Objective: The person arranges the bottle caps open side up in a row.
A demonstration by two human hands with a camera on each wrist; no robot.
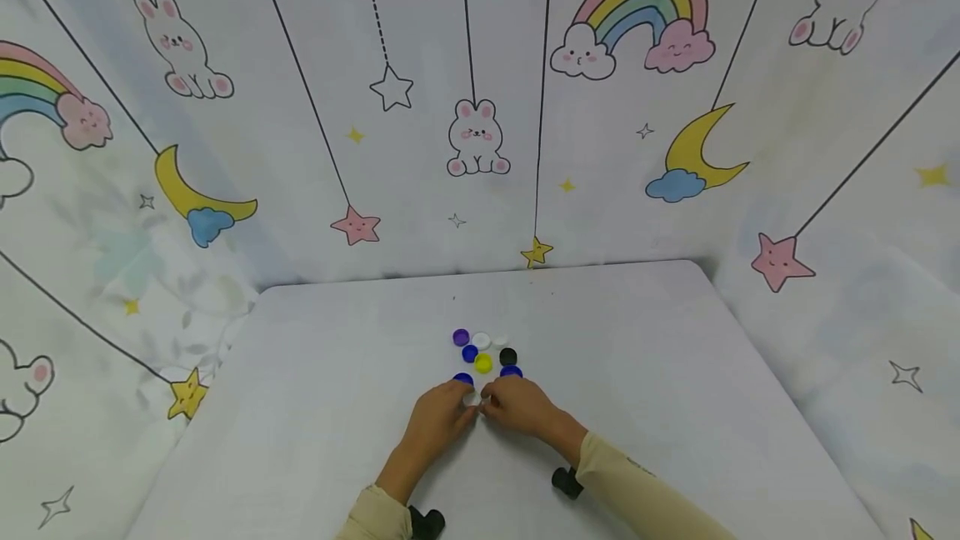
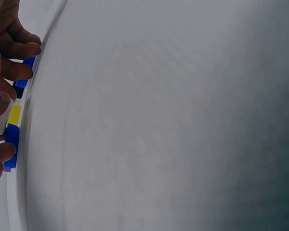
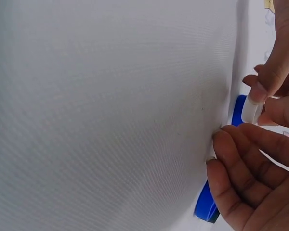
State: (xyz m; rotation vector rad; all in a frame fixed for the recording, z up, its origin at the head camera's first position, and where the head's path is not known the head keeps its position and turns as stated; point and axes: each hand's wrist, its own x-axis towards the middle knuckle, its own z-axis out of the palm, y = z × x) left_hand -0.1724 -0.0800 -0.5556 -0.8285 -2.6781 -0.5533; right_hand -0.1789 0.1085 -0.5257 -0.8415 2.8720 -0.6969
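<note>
A white bottle cap [image 1: 472, 398] is held up between both hands, near the middle of the table. My left hand [image 1: 441, 417] pinches its left side; in the right wrist view that thumb presses on the white cap [image 3: 250, 111]. From the other side my right hand [image 1: 521, 407] holds the cap's edge by thumb and fingertip, its other fingers curled. One blue cap [image 1: 463, 378] lies just beyond the left hand, partly covered by it. Another blue cap [image 1: 512, 371] sits behind the right knuckles. The left wrist view shows only part of the white cap [image 2: 2, 119].
Beyond the hands, a cluster of caps lies on the white table [image 1: 337, 357]: purple [image 1: 461, 337], small blue [image 1: 470, 353], yellow [image 1: 483, 363], black [image 1: 508, 357] and two white ones, one being a white cap [image 1: 481, 341]. A patterned cloth [image 1: 420, 190] hangs behind.
</note>
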